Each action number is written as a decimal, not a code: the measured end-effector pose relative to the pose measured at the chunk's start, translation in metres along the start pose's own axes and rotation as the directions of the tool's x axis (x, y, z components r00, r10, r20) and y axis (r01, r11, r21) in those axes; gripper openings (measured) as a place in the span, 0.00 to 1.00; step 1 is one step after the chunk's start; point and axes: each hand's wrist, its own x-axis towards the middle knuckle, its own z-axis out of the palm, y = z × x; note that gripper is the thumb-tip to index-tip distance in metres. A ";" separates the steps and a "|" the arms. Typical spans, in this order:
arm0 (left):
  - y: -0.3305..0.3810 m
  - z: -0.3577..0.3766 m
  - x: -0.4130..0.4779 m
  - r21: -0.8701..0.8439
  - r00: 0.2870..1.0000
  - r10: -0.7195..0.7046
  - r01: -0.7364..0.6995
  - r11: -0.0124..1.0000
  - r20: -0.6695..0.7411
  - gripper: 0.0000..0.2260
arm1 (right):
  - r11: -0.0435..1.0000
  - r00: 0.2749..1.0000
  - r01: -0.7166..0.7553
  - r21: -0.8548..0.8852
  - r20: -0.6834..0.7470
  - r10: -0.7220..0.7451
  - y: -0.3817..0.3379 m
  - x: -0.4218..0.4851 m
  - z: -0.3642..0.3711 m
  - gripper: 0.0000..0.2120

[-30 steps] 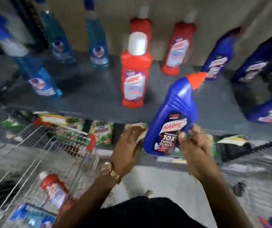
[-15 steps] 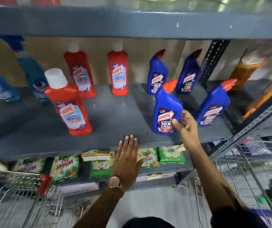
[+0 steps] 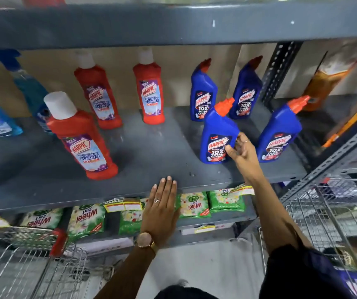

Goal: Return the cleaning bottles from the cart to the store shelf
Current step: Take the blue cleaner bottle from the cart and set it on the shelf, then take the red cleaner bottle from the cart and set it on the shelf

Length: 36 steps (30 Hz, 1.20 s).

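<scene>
1. A blue Harpic bottle [image 3: 217, 137] with an orange cap is standing upright on the grey shelf [image 3: 151, 152], toward the front on the right side.
2. The right hand [image 3: 243, 154] is reaching in beside this bottle; its fingers [image 3: 241, 138] are spreading loosely, with the thumb tip lying against the label and the others at the bottle's right edge, not closing around it.
3. The left hand [image 3: 162, 209] is lying flat, palm down, over the shelf's front edge, its fingers straight and close together, holding nothing; a watch [image 3: 144, 242] is showing on that wrist.
4. A second front blue bottle [image 3: 279, 134] is standing just to the right, apart from the hand.
5. Two more blue bottles [image 3: 203, 93] are standing at the back of the shelf, and two red bathroom cleaner bottles [image 3: 149, 91] are standing to their left.
6. A larger-looking red bottle [image 3: 82, 139] is standing near the front left.
7. Green detergent packets [image 3: 193, 205] are lying on the lower shelf.
8. A wire cart [image 3: 33, 266] is sitting at the lower left, and another wire basket [image 3: 328, 210] at the right.
</scene>
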 end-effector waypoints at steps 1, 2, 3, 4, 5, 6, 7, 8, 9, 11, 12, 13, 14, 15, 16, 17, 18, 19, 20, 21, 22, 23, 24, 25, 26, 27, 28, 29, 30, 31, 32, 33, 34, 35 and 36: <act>-0.001 0.000 0.000 -0.005 1.000 0.007 -0.007 1.000 -0.002 0.32 | 1.000 1.000 -0.014 -0.005 0.004 0.014 -0.002 0.000 -0.001 0.20; -0.001 -0.001 0.000 -0.010 1.000 0.013 -0.013 1.000 -0.004 0.32 | 1.000 1.000 -0.030 -0.008 0.003 0.030 -0.005 -0.001 0.000 0.19; -0.002 -0.002 0.000 -0.021 1.000 0.021 -0.021 1.000 -0.006 0.31 | 0.999 0.999 -0.046 -0.006 -0.013 0.046 -0.008 -0.003 0.001 0.19; -0.003 -0.002 -0.001 -0.039 0.999 0.034 -0.035 0.999 -0.011 0.30 | 0.998 0.997 -0.058 0.003 -0.055 0.058 -0.009 -0.008 0.004 0.20; -0.005 -0.003 -0.001 -0.067 0.999 0.048 -0.049 0.997 -0.017 0.30 | 0.998 0.989 -0.062 0.016 -0.130 0.064 -0.010 -0.016 0.008 0.22; -0.008 -0.004 -0.002 -0.109 0.998 0.054 -0.057 0.992 -0.028 0.29 | 0.998 0.972 -0.054 0.024 -0.228 0.058 -0.010 -0.025 0.015 0.23; -0.011 -0.006 -0.004 -0.158 0.998 0.055 -0.061 0.986 -0.041 0.28 | 0.999 0.942 -0.035 0.022 -0.333 0.041 -0.009 -0.037 0.026 0.23; -0.018 -0.008 -0.010 -0.201 0.997 0.045 -0.056 0.978 -0.060 0.26 | 1.000 0.906 -0.011 0.016 -0.422 0.016 -0.009 -0.051 0.041 0.21; -0.025 -0.011 -0.018 -0.237 0.996 0.026 -0.045 0.970 -0.085 0.25 | 1.000 0.873 0.019 -0.008 -0.487 -0.020 -0.008 -0.066 0.060 0.18; -0.044 -0.014 -0.041 -0.305 0.988 -0.045 -0.001 0.952 -0.146 0.22 | 0.992 0.875 0.057 -0.108 -0.474 -0.102 -0.007 -0.096 0.102 0.12; -0.058 -0.016 -0.057 -0.337 0.978 -0.121 0.059 0.940 -0.168 0.20 | 0.984 0.913 0.072 -0.166 -0.387 -0.132 -0.006 -0.111 0.129 0.10; -0.074 -0.018 -0.075 -0.375 0.962 -0.208 0.130 0.918 -0.175 0.19 | 0.974 0.956 0.092 -0.206 -0.256 -0.144 -0.007 -0.125 0.158 0.10; -0.095 -0.021 -0.100 -0.401 0.935 -0.315 0.229 0.887 -0.162 0.18 | 0.969 0.987 0.113 -0.218 -0.087 -0.134 -0.007 -0.140 0.194 0.09; -0.112 -0.023 -0.119 -0.415 0.904 -0.400 0.310 0.855 -0.150 0.17 | 0.967 0.990 0.135 -0.215 0.074 -0.122 -0.007 -0.153 0.221 0.09; -0.127 -0.024 -0.137 -0.423 0.868 -0.477 0.384 0.821 -0.138 0.17 | 0.968 0.971 0.146 -0.204 0.216 -0.101 -0.007 -0.163 0.246 0.09; -0.147 -0.024 -0.160 -0.432 0.815 -0.568 0.474 0.768 -0.115 0.17 | 0.969 0.933 0.150 -0.197 0.352 -0.073 -0.006 -0.173 0.276 0.10; -0.168 -0.023 -0.186 -0.447 0.743 -0.664 0.567 0.692 -0.085 0.17 | 0.966 0.880 0.164 -0.202 0.472 -0.051 -0.005 -0.184 0.307 0.10; -0.186 -0.019 -0.211 -0.463 0.658 -0.751 0.647 0.606 -0.063 0.17 | 0.960 0.819 0.175 -0.216 0.574 -0.020 -0.003 -0.194 0.335 0.10; -0.202 -0.013 -0.234 -0.480 0.572 -0.819 0.709 0.516 -0.035 0.17 | 0.952 0.757 0.190 -0.239 0.653 0.013 -0.001 -0.203 0.358 0.11; -0.217 -0.005 -0.262 -0.494 0.471 -0.882 0.770 0.403 0.016 0.17 | 0.939 0.691 0.220 -0.265 0.722 0.042 0.003 -0.213 0.385 0.11; -0.233 0.006 -0.288 -0.498 0.355 -0.929 0.827 0.261 0.102 0.17 | 0.920 0.626 0.264 -0.290 0.777 0.065 0.007 -0.223 0.411 0.11; -0.247 0.019 -0.312 -0.475 0.237 -0.947 0.873 0.111 0.215 0.16 | 0.898 0.559 0.313 -0.309 0.824 0.088 0.011 -0.232 0.436 0.11; -0.258 0.033 -0.332 -0.421 0.126 -0.936 0.906 -0.026 0.330 0.17 | 0.877 0.500 0.357 -0.320 0.859 0.110 0.016 -0.240 0.457 0.11; -0.266 0.047 -0.347 -0.351 0.035 -0.900 0.927 -0.133 0.434 0.17 | 0.855 0.465 0.394 -0.338 0.876 0.132 0.020 -0.245 0.473 0.10; -0.274 0.062 -0.362 -0.272 -0.049 -0.852 0.937 -0.220 0.521 0.18 | 0.822 0.447 0.434 -0.369 0.880 0.159 0.027 -0.252 0.492 0.10; -0.280 0.077 -0.375 -0.211 -0.108 -0.807 0.937 -0.278 0.581 0.19 | 0.769 0.446 0.484 -0.418 0.874 0.194 0.034 -0.257 0.507 0.11; -0.285 0.090 -0.383 -0.174 -0.142 -0.769 0.934 -0.313 0.624 0.20 | 0.696 0.457 0.544 -0.469 0.861 0.223 0.041 -0.260 0.518 0.12; -0.289 0.102 -0.390 -0.154 -0.162 -0.743 0.929 -0.337 0.650 0.20 | 0.613 0.465 0.599 -0.515 0.847 0.257 0.048 -0.264 0.526 0.12; -0.294 0.114 -0.393 -0.150 -0.171 -0.725 0.922 -0.356 0.667 0.21 | 0.546 0.483 0.630 -0.552 0.830 0.280 0.053 -0.267 0.529 0.13; -0.299 0.125 -0.393 -0.160 -0.180 -0.715 0.911 -0.381 0.675 0.21 | 0.502 0.500 0.644 -0.577 0.814 0.294 0.058 -0.270 0.531 0.13; -0.306 0.135 -0.391 -0.178 -0.194 -0.706 0.892 -0.416 0.681 0.22 | 0.475 0.516 0.651 -0.592 0.804 0.295 0.062 -0.272 0.532 0.12; -0.313 0.143 -0.388 -0.216 -0.208 -0.694 0.856 -0.470 0.689 0.22 | 0.451 0.528 0.661 -0.599 0.799 0.288 0.065 -0.273 0.532 0.11; -0.318 0.150 -0.383 -0.256 -0.227 -0.679 0.806 -0.533 0.698 0.23 | 0.426 0.531 0.677 -0.600 0.799 0.282 0.067 -0.273 0.531 0.10; -0.322 0.155 -0.380 -0.284 -0.250 -0.667 0.761 -0.584 0.702 0.25 | 0.408 0.527 0.690 -0.598 0.801 0.282 0.067 -0.273 0.530 0.10; -0.326 0.162 -0.378 -0.288 -0.283 -0.657 0.730 -0.620 0.699 0.27 | 0.399 0.517 0.699 -0.594 0.805 0.291 0.068 -0.273 0.531 0.09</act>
